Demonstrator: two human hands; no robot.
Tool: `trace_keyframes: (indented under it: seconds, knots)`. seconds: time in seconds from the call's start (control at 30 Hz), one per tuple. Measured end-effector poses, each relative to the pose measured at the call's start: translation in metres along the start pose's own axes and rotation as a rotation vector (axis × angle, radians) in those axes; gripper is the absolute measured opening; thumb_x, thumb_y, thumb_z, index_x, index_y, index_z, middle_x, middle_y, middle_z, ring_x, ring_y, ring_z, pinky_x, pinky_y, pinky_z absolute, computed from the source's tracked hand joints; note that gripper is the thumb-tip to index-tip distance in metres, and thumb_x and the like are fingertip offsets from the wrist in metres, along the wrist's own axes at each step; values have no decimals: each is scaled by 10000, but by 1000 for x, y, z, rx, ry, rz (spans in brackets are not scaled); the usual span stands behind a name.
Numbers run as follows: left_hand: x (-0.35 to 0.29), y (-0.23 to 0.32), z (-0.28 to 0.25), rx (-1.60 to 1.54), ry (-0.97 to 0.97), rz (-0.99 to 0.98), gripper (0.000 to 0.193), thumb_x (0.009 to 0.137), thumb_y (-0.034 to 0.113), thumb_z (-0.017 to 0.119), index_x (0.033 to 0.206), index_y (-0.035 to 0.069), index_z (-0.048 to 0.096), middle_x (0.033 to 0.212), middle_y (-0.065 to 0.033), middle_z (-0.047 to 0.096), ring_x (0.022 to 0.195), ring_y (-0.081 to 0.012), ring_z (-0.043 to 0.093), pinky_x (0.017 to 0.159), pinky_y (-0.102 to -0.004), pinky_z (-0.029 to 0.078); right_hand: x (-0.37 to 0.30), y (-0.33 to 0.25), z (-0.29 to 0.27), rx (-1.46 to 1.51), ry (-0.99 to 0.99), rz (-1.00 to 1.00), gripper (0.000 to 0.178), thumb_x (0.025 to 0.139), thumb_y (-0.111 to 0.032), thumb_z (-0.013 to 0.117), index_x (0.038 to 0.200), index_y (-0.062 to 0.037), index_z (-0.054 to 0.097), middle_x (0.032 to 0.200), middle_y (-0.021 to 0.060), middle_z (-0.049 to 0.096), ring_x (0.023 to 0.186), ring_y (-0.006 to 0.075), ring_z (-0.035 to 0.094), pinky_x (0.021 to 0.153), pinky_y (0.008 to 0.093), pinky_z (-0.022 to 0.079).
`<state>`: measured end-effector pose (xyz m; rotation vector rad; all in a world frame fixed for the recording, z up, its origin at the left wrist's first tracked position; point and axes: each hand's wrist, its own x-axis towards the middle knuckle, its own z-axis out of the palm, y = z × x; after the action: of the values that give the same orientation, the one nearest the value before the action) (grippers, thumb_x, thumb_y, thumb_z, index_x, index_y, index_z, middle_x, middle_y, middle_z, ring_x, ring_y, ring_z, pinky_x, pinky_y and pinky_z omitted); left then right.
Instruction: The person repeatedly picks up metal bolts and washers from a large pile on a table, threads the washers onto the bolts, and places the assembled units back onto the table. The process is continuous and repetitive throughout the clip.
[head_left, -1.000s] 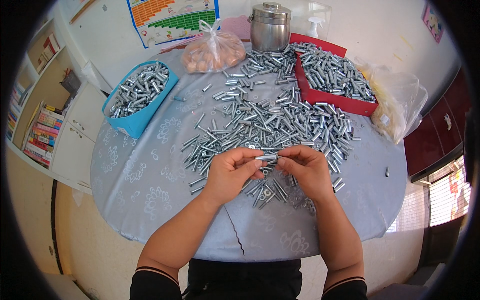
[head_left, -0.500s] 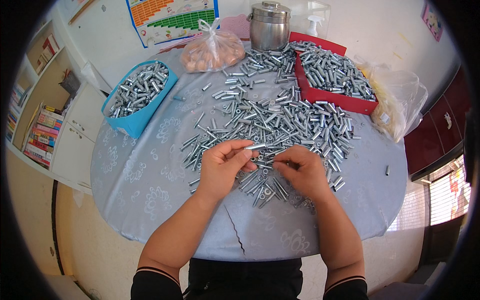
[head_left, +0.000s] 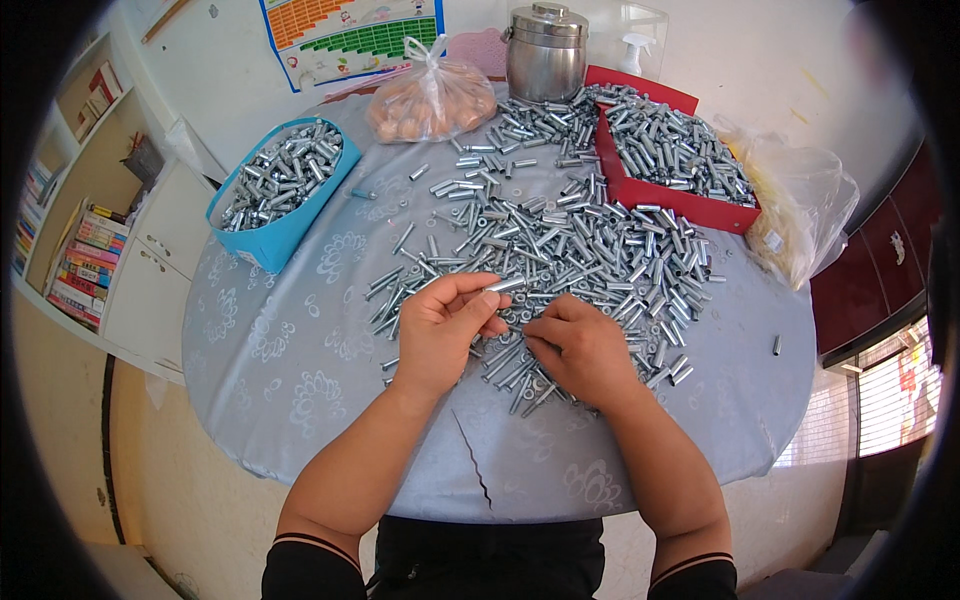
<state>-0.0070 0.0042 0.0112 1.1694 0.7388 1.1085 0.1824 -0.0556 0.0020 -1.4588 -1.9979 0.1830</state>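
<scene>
Your left hand [head_left: 437, 320] grips a metal sleeve [head_left: 509, 285] between thumb and fingers, its free end pointing to your right, above the near part of the loose hardware pile [head_left: 560, 245]. Your right hand [head_left: 582, 350] is curled just beside it, fingertips drawn together over the pile; whether they grip a part, you cannot tell from this view. Sleeves, bolts and washers lie scattered on the grey tablecloth [head_left: 270, 420]. Locate the filled blue box [head_left: 285, 237] at left and the filled red box [head_left: 690, 215] at far right
</scene>
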Motion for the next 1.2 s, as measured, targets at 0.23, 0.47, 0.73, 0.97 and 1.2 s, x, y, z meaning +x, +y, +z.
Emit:
trace_keyframes:
  seconds: [0.23,0.47,0.73,0.97,1.2]
  knots:
    - [-2,-2,1,7,-44,-33,217,917,36,615,1121,-31,644,943,-129,715,716,-145,680,655,-259,565,-1,1,-11,520,102,516,109,849,-72,689,953,-61,656,874,39,650,728,132,629,625,307,492]
    - [-6,-2,8,30,-150,-102,230,929,23,613,1150,-41,627,950,-134,708,743,-133,674,664,-244,563,-1,2,-20,1078,215,563,107,909,-8,633,1011,22,626,1032,88,682,803,128,654,737,258,535]
    - [-5,-4,8,27,-168,-90,226,933,14,602,1150,-42,628,952,-136,709,745,-136,678,670,-247,569,-1,0,-17,1138,201,558,152,882,8,667,1034,20,651,998,75,685,831,123,656,739,254,539]
    - [-6,-2,6,49,-194,-97,227,930,21,611,1146,-46,633,951,-134,710,762,-143,687,685,-248,568,-2,0,-20,999,135,552,137,917,-97,666,998,13,674,859,43,678,761,95,626,677,233,506]
    - [-7,-5,6,78,-263,-103,231,921,10,617,1142,-49,636,965,-149,707,766,-165,696,697,-258,578,-4,3,-24,800,-31,685,286,980,-270,596,872,-7,626,761,10,607,661,65,549,584,223,439]
